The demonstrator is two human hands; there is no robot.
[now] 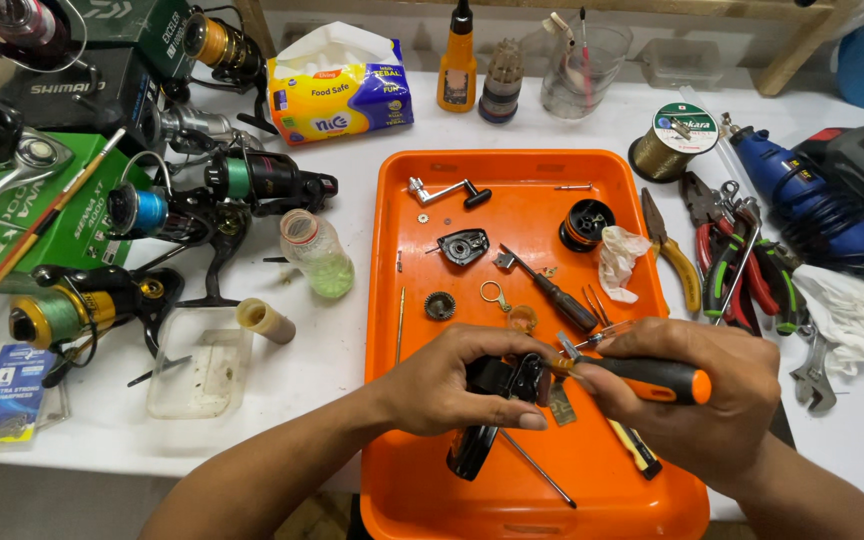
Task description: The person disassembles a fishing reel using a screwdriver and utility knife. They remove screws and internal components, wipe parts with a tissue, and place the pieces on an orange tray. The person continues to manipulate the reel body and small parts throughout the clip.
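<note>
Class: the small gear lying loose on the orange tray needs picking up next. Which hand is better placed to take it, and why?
Probably the left hand: the small gear lies just above it, on its side of the orange tray. The right hand holds the orange-handled screwdriver.

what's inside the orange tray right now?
The orange tray holds a crank handle, black side plate, gear, black spool, crumpled tissue and a loose screwdriver. The left hand and right hand cover whatever lies beneath them.

Lighting bright and even from overhead, soft short shadows under the hands (552, 385), mild sheen on the orange tray (407, 300), focus sharp centrally, slight wide-angle bending and softness toward frame edges.
</note>
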